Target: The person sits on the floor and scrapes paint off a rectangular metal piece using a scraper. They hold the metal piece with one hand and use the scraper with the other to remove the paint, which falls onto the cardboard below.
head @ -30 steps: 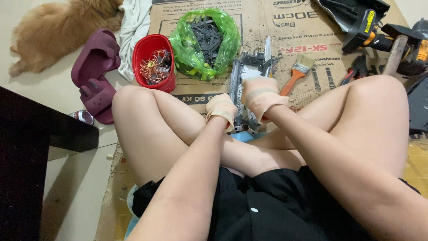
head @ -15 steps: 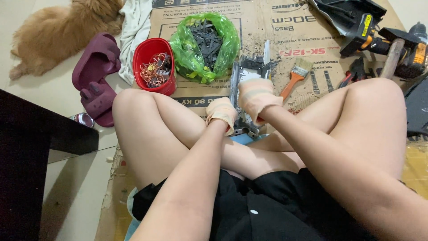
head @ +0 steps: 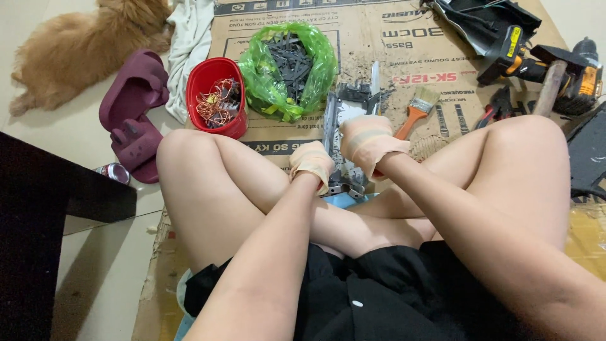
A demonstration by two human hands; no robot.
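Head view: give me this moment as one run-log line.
left hand: on metal frame | right hand: gripping tool, blade up | nearby: paintbrush, red tub, green bag

A big flat brown cardboard box point(head: 379, 38) lies open on the floor, with dark print and small black picture signs.

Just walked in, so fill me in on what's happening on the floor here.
A person sits cross-legged on cardboard, gloved. The left hand steadies a grey metal part; the right hand grips a tool against it. Beyond lie a red tub of wires, a green bag, a brush and a drill. A dog lies nearby.
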